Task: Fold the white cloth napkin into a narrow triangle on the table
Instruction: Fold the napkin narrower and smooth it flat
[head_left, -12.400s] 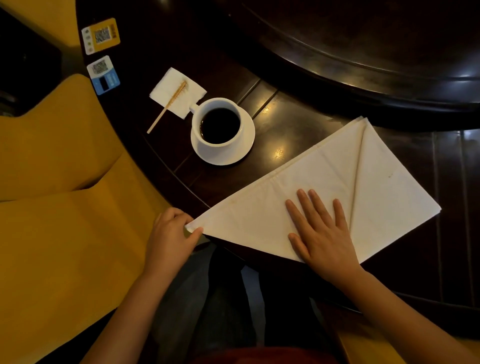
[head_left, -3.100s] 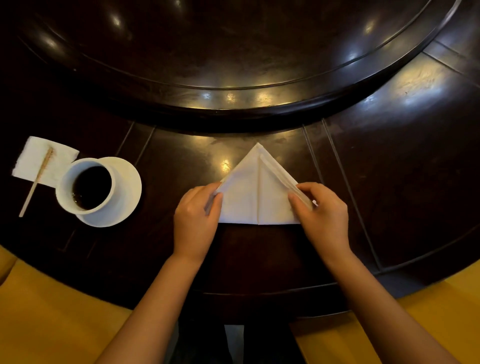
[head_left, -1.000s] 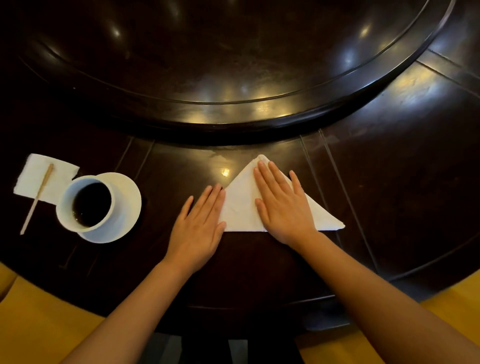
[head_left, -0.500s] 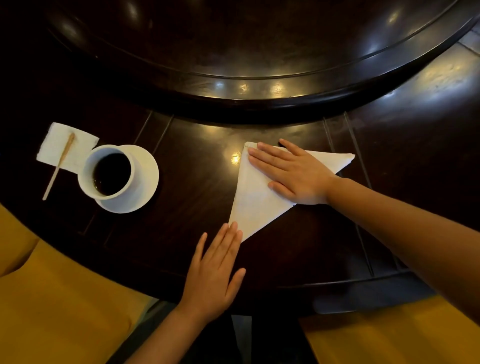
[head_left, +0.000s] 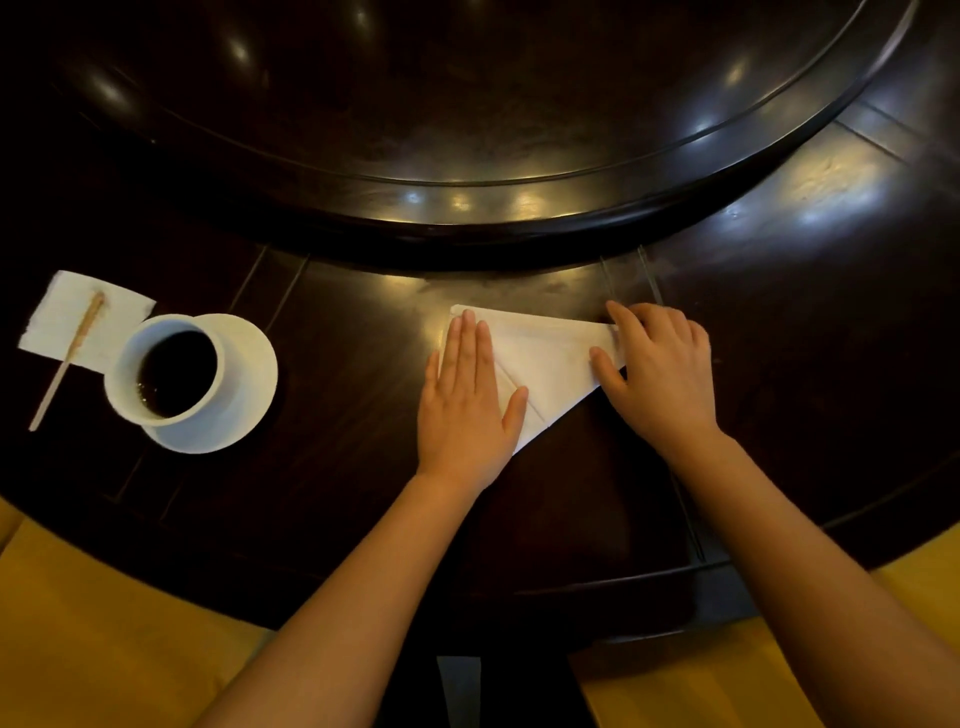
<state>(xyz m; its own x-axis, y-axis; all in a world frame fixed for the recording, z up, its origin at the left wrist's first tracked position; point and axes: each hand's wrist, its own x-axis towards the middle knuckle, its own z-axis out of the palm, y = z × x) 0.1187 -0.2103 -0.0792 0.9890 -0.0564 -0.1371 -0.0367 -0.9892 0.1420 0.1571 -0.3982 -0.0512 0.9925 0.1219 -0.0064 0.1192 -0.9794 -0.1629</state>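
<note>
The white cloth napkin (head_left: 550, 358) lies folded as a small triangle on the dark wooden table (head_left: 337, 493), its long edge at the far side and a point toward me. A diagonal crease shows near its left side. My left hand (head_left: 467, 400) lies flat with fingers together on the napkin's left part, covering that edge. My right hand (head_left: 660, 374) is curled over the right corner, thumb on the cloth and fingers over the tip, which is hidden beneath them.
A white cup of dark coffee (head_left: 171, 371) on a white saucer (head_left: 249, 374) stands at the left. Beyond it, a wooden stir stick (head_left: 67, 358) rests on a paper napkin (head_left: 67, 312). A raised round turntable (head_left: 467, 104) fills the far side. Yellow seat cushions (head_left: 104, 623) flank the near edge.
My left hand has moved up from the table onto the napkin's left part. My right hand has slid from the napkin's middle to its right corner and curled over it.
</note>
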